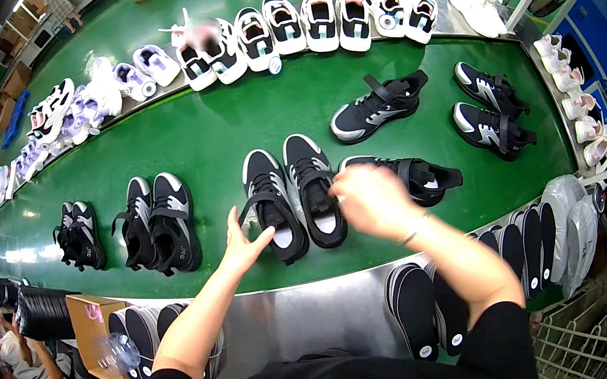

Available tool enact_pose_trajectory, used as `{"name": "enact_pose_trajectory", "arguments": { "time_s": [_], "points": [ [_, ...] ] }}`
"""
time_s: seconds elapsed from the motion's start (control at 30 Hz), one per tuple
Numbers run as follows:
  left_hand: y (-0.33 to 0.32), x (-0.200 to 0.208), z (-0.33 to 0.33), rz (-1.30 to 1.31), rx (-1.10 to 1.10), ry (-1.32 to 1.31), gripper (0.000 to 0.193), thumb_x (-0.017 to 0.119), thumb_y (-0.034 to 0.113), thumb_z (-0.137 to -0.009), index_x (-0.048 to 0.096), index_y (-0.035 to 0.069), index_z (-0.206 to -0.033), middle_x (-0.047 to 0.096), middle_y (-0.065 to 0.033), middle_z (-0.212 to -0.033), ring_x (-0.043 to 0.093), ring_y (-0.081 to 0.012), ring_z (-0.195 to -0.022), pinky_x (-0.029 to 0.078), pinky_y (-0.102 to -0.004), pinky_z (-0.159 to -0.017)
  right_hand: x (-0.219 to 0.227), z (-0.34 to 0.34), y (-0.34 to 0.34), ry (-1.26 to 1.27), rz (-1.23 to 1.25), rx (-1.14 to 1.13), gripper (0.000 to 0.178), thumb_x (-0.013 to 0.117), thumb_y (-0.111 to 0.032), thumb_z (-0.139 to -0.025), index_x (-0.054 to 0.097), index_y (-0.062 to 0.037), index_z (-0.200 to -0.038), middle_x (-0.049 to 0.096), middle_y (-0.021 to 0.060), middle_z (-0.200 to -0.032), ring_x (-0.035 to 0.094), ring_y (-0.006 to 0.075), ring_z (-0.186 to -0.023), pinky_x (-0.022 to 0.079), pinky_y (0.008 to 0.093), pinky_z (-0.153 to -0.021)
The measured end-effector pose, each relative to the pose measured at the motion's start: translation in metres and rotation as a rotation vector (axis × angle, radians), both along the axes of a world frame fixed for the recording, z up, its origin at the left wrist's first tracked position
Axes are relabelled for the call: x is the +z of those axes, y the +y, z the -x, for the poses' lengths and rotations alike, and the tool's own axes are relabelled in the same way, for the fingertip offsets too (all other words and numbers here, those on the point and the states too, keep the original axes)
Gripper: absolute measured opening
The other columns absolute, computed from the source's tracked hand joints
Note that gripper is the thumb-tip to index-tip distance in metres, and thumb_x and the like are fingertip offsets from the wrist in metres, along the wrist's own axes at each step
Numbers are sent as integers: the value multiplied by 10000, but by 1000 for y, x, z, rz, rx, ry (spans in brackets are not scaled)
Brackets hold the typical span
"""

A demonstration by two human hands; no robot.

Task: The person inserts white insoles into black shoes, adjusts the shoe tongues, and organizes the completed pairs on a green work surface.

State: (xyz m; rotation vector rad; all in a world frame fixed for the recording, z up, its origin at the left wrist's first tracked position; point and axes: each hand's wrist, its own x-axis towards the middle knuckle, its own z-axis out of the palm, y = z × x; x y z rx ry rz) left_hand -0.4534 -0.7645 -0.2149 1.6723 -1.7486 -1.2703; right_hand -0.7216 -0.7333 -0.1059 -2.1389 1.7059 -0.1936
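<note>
Nearest: person's black sleeves and white top at the near edge, both forearms reaching out over a steel ledge [315,312] toward the green belt [201,132].
Left hand [242,243]: open, fingers spread, thumb out, holding nothing; its fingertips are at the heel of the left shoe of the near black pair [274,205].
Right hand [370,199]: blurred, loosely curled over the right shoe of that pair [315,190], at its strap; whether it grips the strap I cannot tell.
Shoes in hand: one black-and-white pair, side by side, mid-belt, just past the steel ledge.
Done, by the look: two black pairs to the left [157,223] [79,234] lie neat, straps closed.
Left, by the look: to the right and farther off, a black shoe [410,177] with strap lying loose, another single [378,106], and a far-right pair [493,109] with straps open.
Insoles: stacks of black insoles [420,309] on the near right, more [140,327] near left by a cardboard box [89,318].
Far side: row of white shoes [291,23] along the far rail; a co-worker's blurred hand [205,35] among them.
Edges: steel ledge runs along the near side of the belt; wire basket [586,349] at right.
Open room: bare green belt between the black pairs and the white row.
</note>
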Motion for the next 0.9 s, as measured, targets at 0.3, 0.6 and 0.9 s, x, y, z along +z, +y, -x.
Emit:
{"name": "enact_pose_trajectory", "arguments": {
  "time_s": [0.3, 0.6, 0.9],
  "points": [
    [-2, -19, 34, -219, 145, 259, 1067, 754, 288, -625, -12, 35, -1324, 208, -203, -1320, 245, -288, -1228, 210, -374, -1010, -38, 141, 7, 447, 90, -67, 697, 793, -336, -386, 584, -184, -1034, 91, 226, -1378, 60, 377, -1284, 110, 471, -1031],
    [-4, -21, 30, -184, 179, 293, 1105, 787, 380, -543, 85, 32, -1321, 217, -217, -1284, 281, -313, -1191, 266, -390, -983, -56, 187, -102, 305, -140, 1, 487, 700, -466, -542, 611, -210, -947, 538, 96, -947, 463, 260, -991, 206, 467, -924],
    [-18, -14, 111, -80, -85, 269, 1064, 750, 376, -602, 79, -79, -1291, 231, -256, -1280, 283, -321, -1198, 248, -383, -993, -31, 179, 15, 326, -208, -560, 304, 638, -373, -675, 581, -75, -702, 568, 98, -715, 536, 237, -736, 363, 378, -731]
  ]
}}
